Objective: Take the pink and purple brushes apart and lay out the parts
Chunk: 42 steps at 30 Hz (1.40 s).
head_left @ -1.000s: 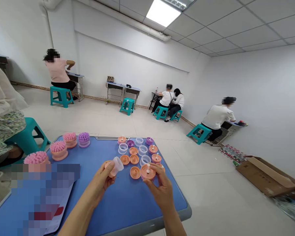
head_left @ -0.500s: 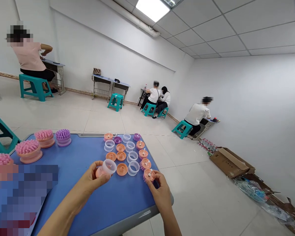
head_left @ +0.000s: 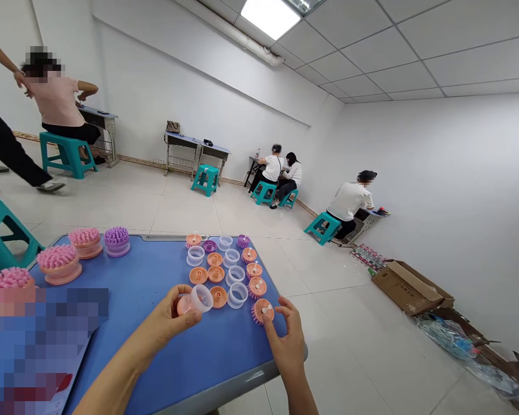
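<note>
My left hand (head_left: 179, 311) is closed around a clear plastic cup (head_left: 202, 298) with an orange part at its lower end; the cup is tilted above the table. The fingers of my right hand (head_left: 286, 331) are spread, and its thumb tip rests at the nearest upturned orange bristle brush head (head_left: 263, 310), which has small white pieces on top. More brush heads (head_left: 257, 287) run in a column behind it, a purple one (head_left: 243, 241) farthest. Left of them stand clear rings (head_left: 237, 295) and orange round caps (head_left: 218, 297); a purple cap (head_left: 210, 246) lies farther back.
Several finished-looking brushes (head_left: 59, 264), pink and purple, stand along the left side of the blue table (head_left: 151, 357). A blurred-out sheet (head_left: 82, 346) lies at front left. Teal stools (head_left: 205, 180), seated people and a cardboard box (head_left: 409, 288) are beyond.
My right fingers have spread away from the nearest brush head, leaving the thumb at it. The cup in my left hand has tipped further sideways. A walking person has entered at far left.
</note>
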Available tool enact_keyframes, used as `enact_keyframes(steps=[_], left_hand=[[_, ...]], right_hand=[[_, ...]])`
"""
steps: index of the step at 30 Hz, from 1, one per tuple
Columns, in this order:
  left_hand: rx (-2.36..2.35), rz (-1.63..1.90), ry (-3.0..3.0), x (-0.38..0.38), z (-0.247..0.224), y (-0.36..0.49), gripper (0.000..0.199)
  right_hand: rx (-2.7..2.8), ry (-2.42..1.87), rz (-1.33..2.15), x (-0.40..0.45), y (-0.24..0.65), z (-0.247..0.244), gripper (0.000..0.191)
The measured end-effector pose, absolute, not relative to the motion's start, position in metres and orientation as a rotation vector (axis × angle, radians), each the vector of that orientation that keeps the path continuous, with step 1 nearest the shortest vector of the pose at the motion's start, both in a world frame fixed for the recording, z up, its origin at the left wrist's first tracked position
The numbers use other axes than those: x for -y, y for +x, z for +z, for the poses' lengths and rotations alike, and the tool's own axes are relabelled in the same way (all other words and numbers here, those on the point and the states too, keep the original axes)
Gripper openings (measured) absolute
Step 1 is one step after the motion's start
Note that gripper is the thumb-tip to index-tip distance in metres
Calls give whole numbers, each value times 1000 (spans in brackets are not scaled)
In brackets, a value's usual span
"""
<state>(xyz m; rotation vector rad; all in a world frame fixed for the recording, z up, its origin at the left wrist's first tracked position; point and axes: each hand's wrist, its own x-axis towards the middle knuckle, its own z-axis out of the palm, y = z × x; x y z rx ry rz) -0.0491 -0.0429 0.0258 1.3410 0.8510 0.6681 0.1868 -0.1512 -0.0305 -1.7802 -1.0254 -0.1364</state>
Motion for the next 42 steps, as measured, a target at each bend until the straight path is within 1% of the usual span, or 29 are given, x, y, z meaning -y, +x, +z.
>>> enact_keyframes(steps=[3,6,7,10,12,15,19,21,24,27,30,32,34,38,42], left_hand=[[-809,622,1384,43,26,-48,43],[-749,551,1467,45,25,-45,40],[-727,526,1505,46,25,-44,40],[-688,460,1634,51,27,-43,38],[-654,418,1707,54,30,-44,36],[-587,375,1723,58,35,-45,36],[-584,346,1629,59,38,-45,48],[-577,335,1618,59,39,-44,46],[-548,331,1669,59,39,-44,35],[-573,323,1714,58,40,-43,29],[-660,302,1741,58,39,-42,24],[-699,284,1778,59,38,-42,24],[-709,259,1812,60,38,-41,27],[-786,249,1802,59,36,-40,34],[-842,348,1745,53,35,-41,37]], right_hand=[[1050,-1647,-221,155,173,-22,16],[1229,-1479,-62,159,147,-10,10],[1300,-1451,44,160,137,-6,13],[1482,-1456,410,159,112,6,37],[1574,-1484,563,156,104,10,44],[1530,-1485,710,150,103,10,37],[1277,-1320,991,147,110,2,31],[1242,-1254,1038,149,111,-2,29],[1341,-1207,933,153,111,-4,31],[1469,-1195,761,156,110,-3,37],[1629,-1343,545,158,109,0,48],[1723,-1460,386,158,106,2,56],[1785,-1521,261,158,104,3,59],[1856,-1553,98,159,103,2,54],[1772,-1620,19,163,109,1,50]])
